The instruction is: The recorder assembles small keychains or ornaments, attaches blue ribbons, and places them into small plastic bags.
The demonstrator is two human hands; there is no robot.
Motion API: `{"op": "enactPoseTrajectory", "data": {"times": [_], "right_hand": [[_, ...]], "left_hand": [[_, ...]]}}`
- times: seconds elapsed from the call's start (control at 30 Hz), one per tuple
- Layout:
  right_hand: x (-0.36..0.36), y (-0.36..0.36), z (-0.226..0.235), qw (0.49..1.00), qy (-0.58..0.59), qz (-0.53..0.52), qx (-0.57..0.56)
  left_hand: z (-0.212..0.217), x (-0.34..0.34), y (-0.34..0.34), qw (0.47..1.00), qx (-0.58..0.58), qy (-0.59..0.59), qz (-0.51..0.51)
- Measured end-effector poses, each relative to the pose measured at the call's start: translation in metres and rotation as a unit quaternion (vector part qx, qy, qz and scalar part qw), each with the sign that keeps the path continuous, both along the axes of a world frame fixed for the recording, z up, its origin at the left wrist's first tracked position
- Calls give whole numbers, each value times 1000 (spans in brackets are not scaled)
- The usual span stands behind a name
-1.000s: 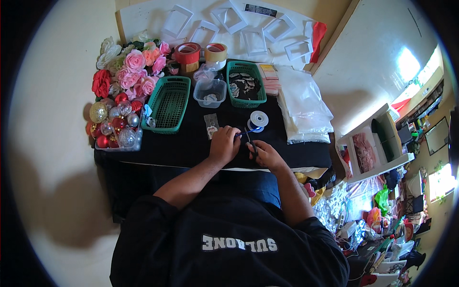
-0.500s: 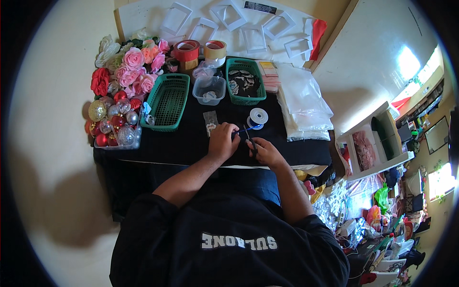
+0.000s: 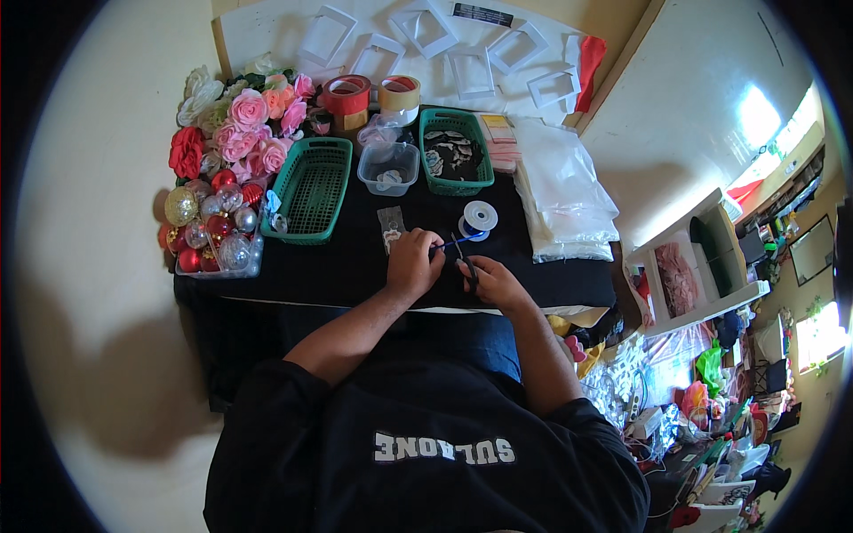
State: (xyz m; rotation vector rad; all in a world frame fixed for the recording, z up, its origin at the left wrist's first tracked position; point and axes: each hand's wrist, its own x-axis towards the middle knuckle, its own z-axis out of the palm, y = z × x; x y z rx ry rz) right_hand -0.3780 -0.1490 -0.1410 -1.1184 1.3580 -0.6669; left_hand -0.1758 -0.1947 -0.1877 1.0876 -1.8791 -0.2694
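Observation:
My left hand [image 3: 415,265] is closed, pinching a blue ribbon [image 3: 464,237] between thumb and fingers. The ribbon runs rightward from it to a white spool [image 3: 481,217] standing on the black-covered table. In my right hand [image 3: 494,282] is a pair of dark-handled scissors [image 3: 471,274], its blades pointing away from me and reaching the ribbon between the left hand and the spool. Whether the blades have cut into the ribbon is too small to tell. A small clear plastic packet [image 3: 391,228] with white bits inside lies just beyond the left hand.
Beyond the hands stand a green basket [image 3: 283,233], a clear tub [image 3: 400,186] and another green basket [image 3: 459,187]. Ornaments [image 3: 233,252] and artificial roses [image 3: 249,108] fill the left. Tape rolls [image 3: 346,91] stand behind; plastic bags [image 3: 564,186] lie right, white frames [image 3: 471,73] at the back.
The scissor blades have shifted slightly at the ribbon and look a little more spread. Both hands stay in nearly the same place.

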Motion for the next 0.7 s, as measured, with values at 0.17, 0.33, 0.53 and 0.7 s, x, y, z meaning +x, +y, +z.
{"op": "enactPoseTrajectory", "data": {"times": [0.17,0.33,0.53,0.7], "right_hand": [[6,1,-1,999,33,-3,-43],[8,2,-5,997,32,-6,-76],[2,15,-13,983,-36,-110,-139],[-27,2,-18,947,185,-170,-198]], "left_hand": [[0,0,-1,1000,8,3,1],[0,0,-1,1000,12,1,3],[1,-1,0,1000,1,4,6],[2,0,-1,1000,11,-14,4]]}}
